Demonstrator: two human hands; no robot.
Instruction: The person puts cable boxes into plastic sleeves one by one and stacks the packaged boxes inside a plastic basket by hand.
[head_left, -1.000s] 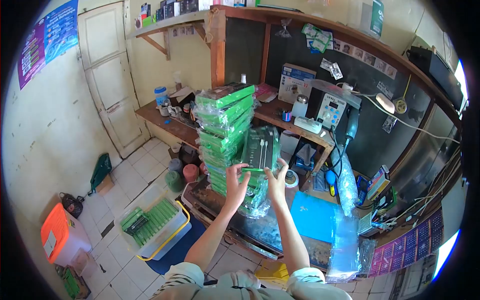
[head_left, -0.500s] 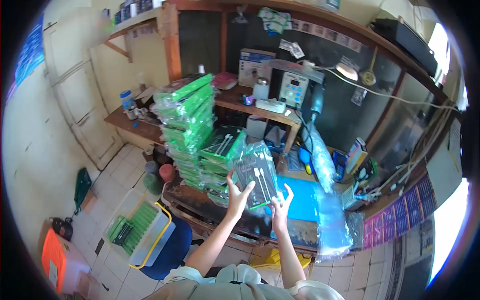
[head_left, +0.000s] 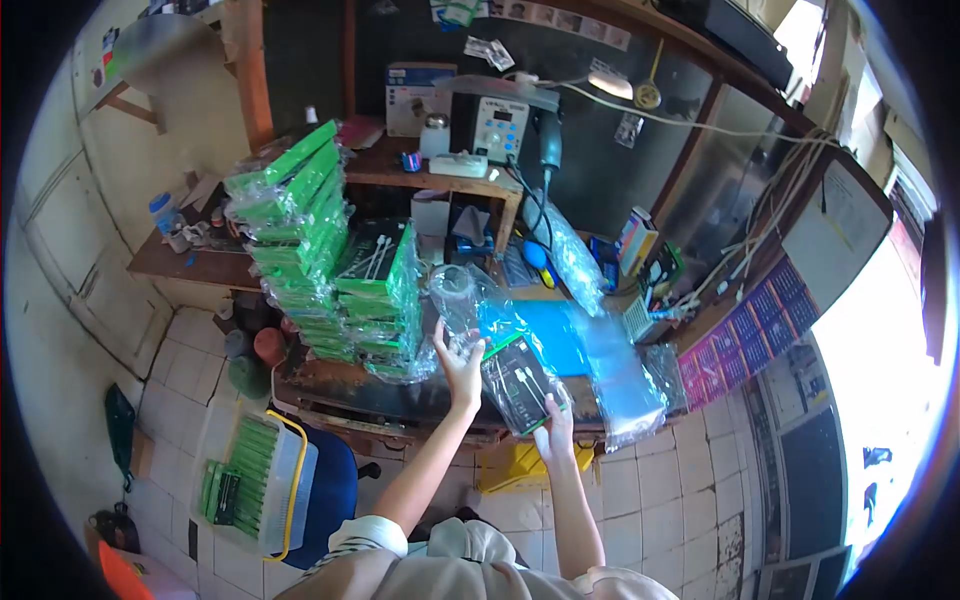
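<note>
A dark cable box (head_left: 508,388) with white connectors pictured on it and green edges is inside a clear plastic bag (head_left: 455,292). It is tilted in front of me, above the bench's front edge. My right hand (head_left: 557,432) grips its lower right corner, thumb on the front face. My left hand (head_left: 461,372) is at the upper left, its thumb by the box's edge and its fingers curved around the bag's loose end, which puffs up above them. Beside my left hand stands a stack of similar wrapped boxes (head_left: 375,265).
A taller stack of green-edged wrapped boxes (head_left: 300,235) rises on the left. A blue mat (head_left: 545,325) and flat clear bags (head_left: 620,385) lie on the bench. A soldering station (head_left: 500,125) stands on the shelf. Below left, a plastic bin (head_left: 290,490) holds green boxes.
The box has turned and dropped lower. My left hand has moved from the box's left side to the bag's loose end, while my right hand keeps its corner. The view has shifted right.
</note>
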